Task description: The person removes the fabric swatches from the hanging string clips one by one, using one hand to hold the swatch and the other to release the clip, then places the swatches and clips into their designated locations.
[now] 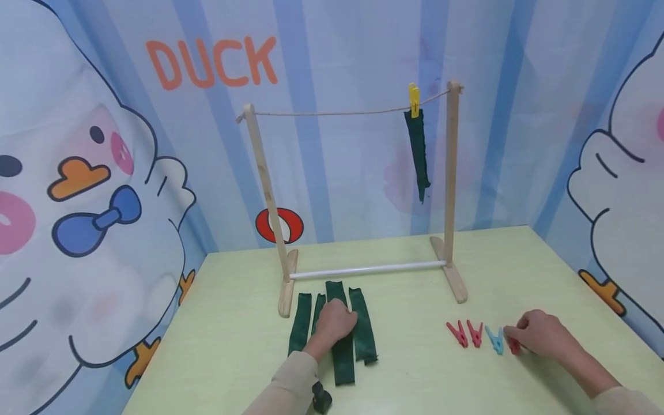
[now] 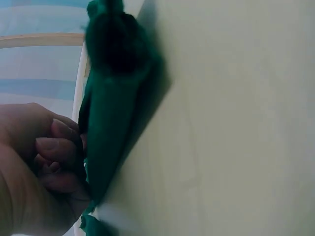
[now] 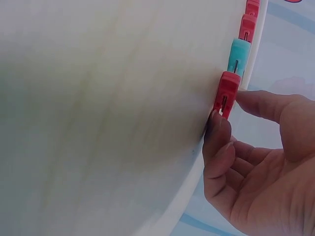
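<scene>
Several dark green cloth strips lie side by side on the table. My left hand (image 1: 336, 320) is over the longest green cloth strip (image 1: 343, 363), its fingers curled and pinching the cloth, with the fingertips hidden behind it in the left wrist view. Another strip (image 1: 364, 325) lies just to its right. At the right, my right hand (image 1: 544, 334) holds a red clothespin (image 3: 227, 93) between thumb and forefinger, the other fingers bent in. Beside that pin stands a light blue clothespin (image 1: 496, 340), then two more red clothespins (image 1: 474, 333) in the same row.
Behind the strips stands a wooden rack (image 1: 451, 173) with a string (image 1: 332, 113) between its posts and a white rod (image 1: 368, 269) low down. A yellow clothespin (image 1: 414, 101) holds a hanging green strip (image 1: 418, 153) near the right post. A printed curtain (image 1: 353, 52) backs the table.
</scene>
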Motion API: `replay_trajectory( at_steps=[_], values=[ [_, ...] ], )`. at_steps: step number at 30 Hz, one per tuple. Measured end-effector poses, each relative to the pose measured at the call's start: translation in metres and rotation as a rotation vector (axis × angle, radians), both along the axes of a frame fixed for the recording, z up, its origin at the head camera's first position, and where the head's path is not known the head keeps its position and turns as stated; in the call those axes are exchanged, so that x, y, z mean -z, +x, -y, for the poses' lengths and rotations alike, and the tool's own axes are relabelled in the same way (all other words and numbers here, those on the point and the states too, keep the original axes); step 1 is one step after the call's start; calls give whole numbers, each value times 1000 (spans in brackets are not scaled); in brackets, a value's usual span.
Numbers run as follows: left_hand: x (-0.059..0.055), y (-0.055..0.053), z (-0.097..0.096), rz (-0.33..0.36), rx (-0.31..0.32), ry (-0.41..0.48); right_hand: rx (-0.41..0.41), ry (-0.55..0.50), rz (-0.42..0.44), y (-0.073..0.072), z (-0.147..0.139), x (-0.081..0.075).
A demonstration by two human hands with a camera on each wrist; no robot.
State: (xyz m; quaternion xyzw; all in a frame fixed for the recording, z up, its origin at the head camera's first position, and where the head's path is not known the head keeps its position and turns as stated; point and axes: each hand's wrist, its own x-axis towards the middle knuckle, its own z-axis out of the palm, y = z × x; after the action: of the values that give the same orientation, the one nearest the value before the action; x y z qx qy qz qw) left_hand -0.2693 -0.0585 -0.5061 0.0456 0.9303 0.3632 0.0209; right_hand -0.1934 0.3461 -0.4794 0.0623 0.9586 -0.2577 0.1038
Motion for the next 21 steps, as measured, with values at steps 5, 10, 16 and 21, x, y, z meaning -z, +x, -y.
replay_trajectory(
  at_steps=[5,10,16,21],
  values=[
    [1,0,1,-24,14,-6,-5,0,-7,1,0,0],
    [2,-1,0,-47,26,-8,-9,3,-3,1,0,0],
    [2,-3,1,-52,18,-16,-2,4,21,1,-1,-1],
    [1,-4,2,-33,-3,-12,4,-4,30,1,-4,-3]
  ],
)
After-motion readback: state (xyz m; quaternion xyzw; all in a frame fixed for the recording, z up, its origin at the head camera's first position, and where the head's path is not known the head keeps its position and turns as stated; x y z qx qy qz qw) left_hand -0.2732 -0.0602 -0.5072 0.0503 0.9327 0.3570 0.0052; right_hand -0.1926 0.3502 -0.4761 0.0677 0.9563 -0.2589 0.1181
